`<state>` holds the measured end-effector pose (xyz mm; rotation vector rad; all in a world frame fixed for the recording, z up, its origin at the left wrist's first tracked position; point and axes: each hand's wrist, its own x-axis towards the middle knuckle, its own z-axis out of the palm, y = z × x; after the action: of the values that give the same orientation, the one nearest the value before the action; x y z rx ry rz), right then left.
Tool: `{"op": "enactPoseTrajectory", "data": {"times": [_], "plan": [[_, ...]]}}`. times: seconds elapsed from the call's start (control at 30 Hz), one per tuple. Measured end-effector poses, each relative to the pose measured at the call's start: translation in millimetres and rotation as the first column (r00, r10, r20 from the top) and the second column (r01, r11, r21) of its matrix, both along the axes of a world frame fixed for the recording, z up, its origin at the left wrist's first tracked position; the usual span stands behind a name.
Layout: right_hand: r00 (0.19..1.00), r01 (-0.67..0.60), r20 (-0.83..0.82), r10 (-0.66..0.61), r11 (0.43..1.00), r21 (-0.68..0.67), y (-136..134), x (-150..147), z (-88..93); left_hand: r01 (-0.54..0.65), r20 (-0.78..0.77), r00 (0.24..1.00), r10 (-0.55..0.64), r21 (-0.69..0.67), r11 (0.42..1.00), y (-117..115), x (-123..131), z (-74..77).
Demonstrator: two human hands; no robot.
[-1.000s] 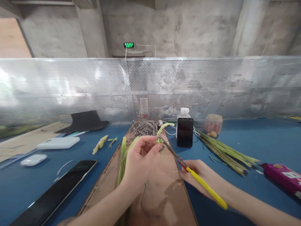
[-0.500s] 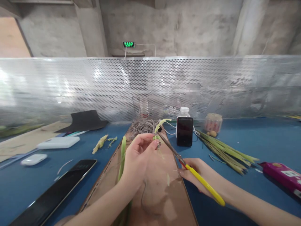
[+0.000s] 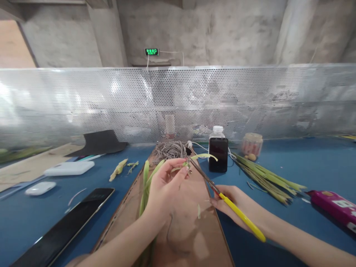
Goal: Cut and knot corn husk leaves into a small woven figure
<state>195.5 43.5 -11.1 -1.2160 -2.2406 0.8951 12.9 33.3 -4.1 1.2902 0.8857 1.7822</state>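
My left hand (image 3: 168, 181) is above the cardboard strip, thumb and fingers pinched on a thin green leaf strip (image 3: 205, 155). The strip's pale end sticks out to the right past the fingertips and curves down. My right hand (image 3: 233, 205) grips a pair of scissors (image 3: 241, 217) with a long yellow handle and a bit of red near the pivot. The metal blades point up and left, their tips right at the left fingertips and the strip. Whether the blades are closed on the strip cannot be made out. Long green leaves (image 3: 145, 185) lie behind my left forearm.
A cardboard strip (image 3: 191, 222) runs down the middle, with a grey cord bundle (image 3: 171, 151) at its far end. Right are a black phone-like device (image 3: 218, 155), a jar (image 3: 252, 144), leaf stalks (image 3: 267, 180) and a purple packet (image 3: 333, 209). A large phone (image 3: 66, 226) lies left.
The leaf strip's free end has swung from pointing up to stretching out rightward. More green leaf shows behind my left hand. Both hands and the scissors have hardly moved.
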Motion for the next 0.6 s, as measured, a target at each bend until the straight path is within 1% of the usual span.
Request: {"op": "enactPoseTrajectory", "data": {"times": [0.27, 0.43, 0.6], "plan": [[0.998, 0.051, 0.038, -0.050, 0.999, -0.009, 1.6, -0.5, 1.3, 0.038, -0.047, 0.998, -0.041, -0.071, 0.997, -5.3, 1.1, 4.5], [0.999, 0.050, 0.011, -0.050, 0.999, 0.000, 3.5, -0.4, -1.4, 0.042, -0.078, 0.996, -0.049, -0.096, 0.995, -7.1, 1.6, 3.7], [0.997, 0.075, 0.020, -0.076, 0.997, 0.008, 1.4, -2.7, 2.8, 0.052, -0.085, 0.995, -0.061, -0.101, 0.993, -7.8, 1.6, 4.3]]}}
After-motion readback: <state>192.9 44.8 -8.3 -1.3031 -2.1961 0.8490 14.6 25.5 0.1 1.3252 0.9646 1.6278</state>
